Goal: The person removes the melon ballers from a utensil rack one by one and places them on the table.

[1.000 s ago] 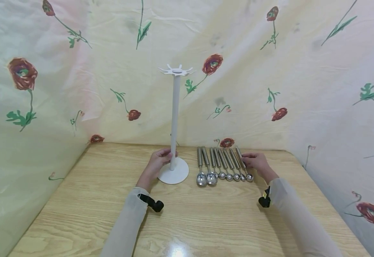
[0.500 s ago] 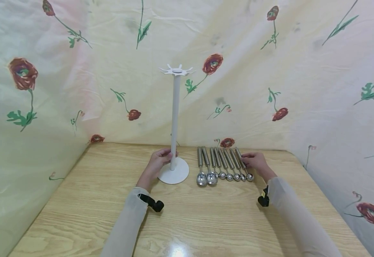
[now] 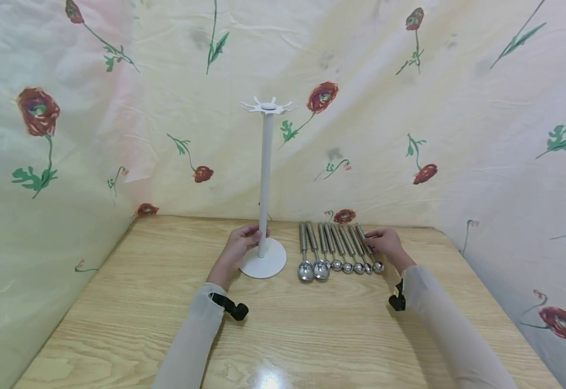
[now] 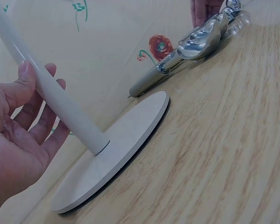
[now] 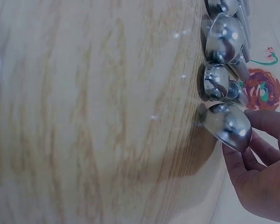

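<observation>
A white stand [image 3: 265, 173] with a round base and a ring of prongs on top rises upright from the table. My left hand [image 3: 238, 243] grips its pole low down, thumb in front and fingers behind in the left wrist view. To the right lies a row of steel scoops. Two larger oval ice cream scoops [image 3: 305, 270] are at its left end, followed by several small round-bowled melon ballers [image 3: 348, 268]. At the right end, my right hand [image 3: 386, 243] pinches the handle of the last melon baller [image 5: 226, 126]; its bowl hides part of the grip in the right wrist view.
The wood-grain table [image 3: 283, 324] runs back to a flower-printed cloth [image 3: 370, 108], which closes off the rear and both sides. The scoop handles point toward the cloth and the bowls toward the front. Black wrist cameras [image 3: 236, 310] sit at both cuffs.
The right hand and forearm have shifted slightly to the left, and the handle end of the last melon baller leans a little closer to its neighbour. The left hand keeps its hold on the stand.
</observation>
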A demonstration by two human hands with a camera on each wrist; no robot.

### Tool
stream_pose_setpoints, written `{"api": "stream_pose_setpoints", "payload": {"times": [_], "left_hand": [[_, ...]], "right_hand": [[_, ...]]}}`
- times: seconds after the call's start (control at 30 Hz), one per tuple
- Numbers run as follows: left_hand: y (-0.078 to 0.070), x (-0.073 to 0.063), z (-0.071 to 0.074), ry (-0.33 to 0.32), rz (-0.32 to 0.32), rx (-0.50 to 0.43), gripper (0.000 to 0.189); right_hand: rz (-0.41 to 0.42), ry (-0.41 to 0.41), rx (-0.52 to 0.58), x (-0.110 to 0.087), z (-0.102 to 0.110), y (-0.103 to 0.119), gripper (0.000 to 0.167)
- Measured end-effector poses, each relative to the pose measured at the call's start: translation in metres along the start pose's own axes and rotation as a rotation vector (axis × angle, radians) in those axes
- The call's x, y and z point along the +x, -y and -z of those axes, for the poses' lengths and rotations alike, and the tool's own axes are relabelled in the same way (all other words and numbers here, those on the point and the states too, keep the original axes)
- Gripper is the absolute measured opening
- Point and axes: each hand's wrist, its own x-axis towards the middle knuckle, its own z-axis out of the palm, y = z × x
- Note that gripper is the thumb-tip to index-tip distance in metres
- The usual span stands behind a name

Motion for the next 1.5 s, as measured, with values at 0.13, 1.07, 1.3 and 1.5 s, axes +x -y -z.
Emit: {"api": "stream_pose_setpoints", "payload": {"times": [0.13, 1.07, 1.3, 1.5], "left_hand": [[-0.0003, -0.0001, 0.0001, 0.009, -0.001, 0.005, 0.043], [-0.0019, 0.0013, -0.0004, 0.015, 0.01, 0.014, 0.041], [-0.0006, 0.0008, 0.0031, 0.012, 0.007, 0.047, 0.041], [0.0006, 0.0019, 0.0036, 0.017, 0.005, 0.05, 0.042]], "right_hand": [[0.003, -0.006, -0.016, 0.0017, -0.0004, -0.0023, 0.034], [-0.02, -0.044, -0.064, -0.0059, 0.0021, 0.0003, 0.032], [-0.025, -0.027, -0.051, -0.0055, -0.0005, -0.001, 0.032], [-0.024, -0.015, -0.032, -0.0056, 0.0003, -0.0025, 0.033]]}}
